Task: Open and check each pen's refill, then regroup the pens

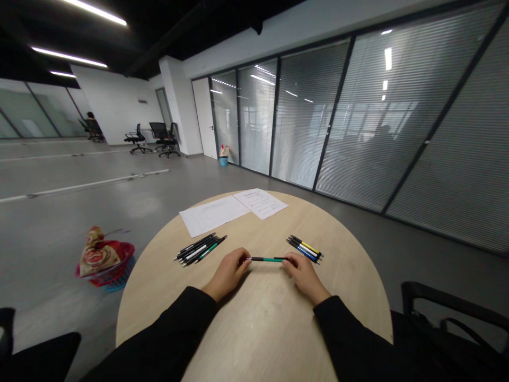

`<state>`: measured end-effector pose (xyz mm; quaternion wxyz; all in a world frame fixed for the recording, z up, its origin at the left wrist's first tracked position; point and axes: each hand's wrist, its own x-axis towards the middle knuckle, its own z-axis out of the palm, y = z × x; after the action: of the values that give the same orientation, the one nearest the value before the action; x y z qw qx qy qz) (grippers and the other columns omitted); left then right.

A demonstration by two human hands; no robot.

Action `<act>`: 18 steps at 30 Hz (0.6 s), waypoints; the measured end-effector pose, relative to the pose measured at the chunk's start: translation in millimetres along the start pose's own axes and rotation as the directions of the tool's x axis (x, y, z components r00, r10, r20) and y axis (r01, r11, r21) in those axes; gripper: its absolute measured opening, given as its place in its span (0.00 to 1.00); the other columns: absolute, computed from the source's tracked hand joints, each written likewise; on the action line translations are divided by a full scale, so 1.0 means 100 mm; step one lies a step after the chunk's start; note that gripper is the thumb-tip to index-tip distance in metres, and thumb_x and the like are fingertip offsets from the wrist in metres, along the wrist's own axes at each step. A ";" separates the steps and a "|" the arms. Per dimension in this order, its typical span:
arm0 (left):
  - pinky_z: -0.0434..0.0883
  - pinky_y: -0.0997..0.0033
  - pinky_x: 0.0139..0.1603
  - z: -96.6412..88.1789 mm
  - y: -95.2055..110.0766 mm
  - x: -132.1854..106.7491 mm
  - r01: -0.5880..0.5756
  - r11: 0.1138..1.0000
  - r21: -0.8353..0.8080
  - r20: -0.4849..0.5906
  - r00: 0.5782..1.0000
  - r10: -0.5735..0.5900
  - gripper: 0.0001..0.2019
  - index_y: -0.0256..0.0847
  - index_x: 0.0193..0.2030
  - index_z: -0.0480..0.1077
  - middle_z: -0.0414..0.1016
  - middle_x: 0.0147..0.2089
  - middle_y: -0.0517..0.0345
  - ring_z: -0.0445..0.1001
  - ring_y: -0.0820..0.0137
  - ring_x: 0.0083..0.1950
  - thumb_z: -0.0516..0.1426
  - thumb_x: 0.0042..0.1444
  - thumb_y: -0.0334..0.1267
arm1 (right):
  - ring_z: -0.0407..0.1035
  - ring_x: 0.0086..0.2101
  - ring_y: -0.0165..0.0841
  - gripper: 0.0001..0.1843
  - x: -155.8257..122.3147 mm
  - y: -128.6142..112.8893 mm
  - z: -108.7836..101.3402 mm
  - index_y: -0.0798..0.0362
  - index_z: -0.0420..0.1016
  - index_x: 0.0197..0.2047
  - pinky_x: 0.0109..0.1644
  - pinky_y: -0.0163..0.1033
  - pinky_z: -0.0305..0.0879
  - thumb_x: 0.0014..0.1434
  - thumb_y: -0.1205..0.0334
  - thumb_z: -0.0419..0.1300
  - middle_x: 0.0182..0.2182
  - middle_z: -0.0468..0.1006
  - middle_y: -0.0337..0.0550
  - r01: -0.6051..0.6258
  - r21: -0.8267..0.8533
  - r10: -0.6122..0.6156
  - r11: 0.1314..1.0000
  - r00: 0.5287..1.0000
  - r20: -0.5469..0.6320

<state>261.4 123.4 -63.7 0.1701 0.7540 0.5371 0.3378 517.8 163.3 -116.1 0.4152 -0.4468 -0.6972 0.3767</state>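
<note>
**Left hand** [227, 274]: fingers curled in and thumb tucked close, pinching the left end of the pen, and there it is, low over the table.

**Right hand** [305, 278]: same story on the other side, fingers closed over the right end, with the black sleeve [350, 331] running back from the wrist.

**Pen in play:** a slim black-and-teal pen [267, 259], lying level across the gap between the hands. Can't tell from here whether it touches the wood.

**Step in hand:** both hands are on this single pen, and neither is on anything else.

**Ahead of the left hand:** a tight bunch of black, white and green pens [199, 249], slanted, close by but not touching.

**Ahead of the right hand:** a smaller bunch of black, yellow and blue pens [304, 249], just past the fingertips.

**Farther ahead:** two white printed paper sheets [212, 215] near the far rim, well beyond both hands.

**Edges and room:** the round pale-wood table [350, 286] curves away on both sides, with bare wood right of the right-hand bunch and between the forearms.

**Off the rim, past the left hand:** a red-and-blue plastic basket [119, 278] sits on the grey floor.
</note>
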 end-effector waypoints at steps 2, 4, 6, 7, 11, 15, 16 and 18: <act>0.66 0.68 0.37 0.00 0.00 0.00 -0.008 1.000 -0.012 0.006 1.000 0.008 0.10 0.40 0.35 0.68 0.73 0.33 0.56 0.69 0.67 0.33 0.52 0.63 0.42 | 0.63 0.25 0.31 0.11 0.00 -0.02 -0.01 0.54 0.77 0.35 0.29 0.34 0.57 0.60 0.57 0.57 0.23 0.70 0.37 0.020 -0.035 -0.020 0.999 1.000 -0.003; 0.66 0.68 0.38 -0.01 0.00 -0.01 -0.020 1.000 -0.017 0.016 1.000 0.021 0.10 0.40 0.36 0.68 0.73 0.33 0.56 0.69 0.66 0.34 0.51 0.64 0.43 | 0.63 0.26 0.31 0.11 -0.01 -0.05 -0.02 0.54 0.77 0.35 0.30 0.35 0.57 0.60 0.57 0.56 0.24 0.71 0.37 0.031 -0.055 -0.032 0.998 0.999 -0.004; 0.66 0.68 0.39 -0.01 0.01 -0.01 -0.035 0.999 -0.016 0.033 0.999 0.035 0.11 0.40 0.36 0.68 0.74 0.34 0.55 0.70 0.66 0.35 0.51 0.65 0.43 | 0.64 0.27 0.32 0.11 -0.01 -0.06 -0.03 0.54 0.77 0.35 0.31 0.35 0.57 0.60 0.57 0.56 0.25 0.72 0.38 0.034 -0.066 -0.034 0.997 0.999 -0.010; 0.66 0.67 0.40 -0.02 0.01 -0.02 -0.042 0.999 -0.016 0.043 0.998 0.042 0.11 0.40 0.37 0.69 0.74 0.35 0.55 0.70 0.66 0.36 0.50 0.65 0.43 | 0.64 0.28 0.32 0.11 -0.01 -0.07 -0.03 0.54 0.78 0.35 0.32 0.35 0.57 0.60 0.57 0.56 0.25 0.72 0.39 0.035 -0.068 -0.036 0.997 0.999 -0.013; 0.66 0.67 0.41 -0.03 0.02 -0.02 -0.061 0.998 -0.014 0.077 0.995 0.062 0.14 0.40 0.37 0.69 0.75 0.37 0.54 0.71 0.65 0.38 0.48 0.67 0.44 | 0.64 0.28 0.33 0.12 -0.02 -0.06 -0.03 0.54 0.78 0.36 0.33 0.35 0.58 0.61 0.57 0.56 0.26 0.73 0.39 0.043 -0.070 -0.044 0.997 0.999 -0.015; 0.66 0.67 0.42 -0.03 0.01 -0.02 -0.064 0.998 -0.013 0.105 0.992 0.065 0.15 0.41 0.36 0.69 0.75 0.37 0.54 0.71 0.65 0.38 0.47 0.68 0.44 | 0.65 0.28 0.33 0.12 -0.01 -0.04 -0.02 0.54 0.78 0.36 0.33 0.35 0.57 0.61 0.57 0.56 0.26 0.73 0.39 0.046 -0.074 -0.047 0.996 0.999 -0.010; 0.66 0.67 0.42 -0.02 0.01 -0.02 -0.065 0.998 -0.011 0.108 0.992 0.065 0.15 0.41 0.36 0.68 0.75 0.37 0.54 0.71 0.65 0.38 0.46 0.68 0.44 | 0.65 0.28 0.33 0.12 -0.01 -0.04 -0.02 0.54 0.78 0.36 0.33 0.35 0.57 0.61 0.57 0.56 0.26 0.73 0.39 0.046 -0.075 -0.047 0.996 0.999 -0.010; 0.66 0.67 0.42 -0.03 0.02 -0.02 -0.065 0.998 -0.005 0.112 0.992 0.065 0.15 0.41 0.37 0.68 0.75 0.36 0.54 0.71 0.65 0.38 0.46 0.68 0.44 | 0.65 0.29 0.33 0.12 0.00 -0.04 -0.03 0.54 0.78 0.36 0.33 0.35 0.57 0.61 0.57 0.56 0.27 0.74 0.39 0.049 -0.080 -0.050 0.996 0.999 -0.009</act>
<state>260.4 120.9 -61.4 0.1894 0.7889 0.5015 0.3006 518.9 162.1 -111.2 0.4101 -0.4478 -0.7201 0.3357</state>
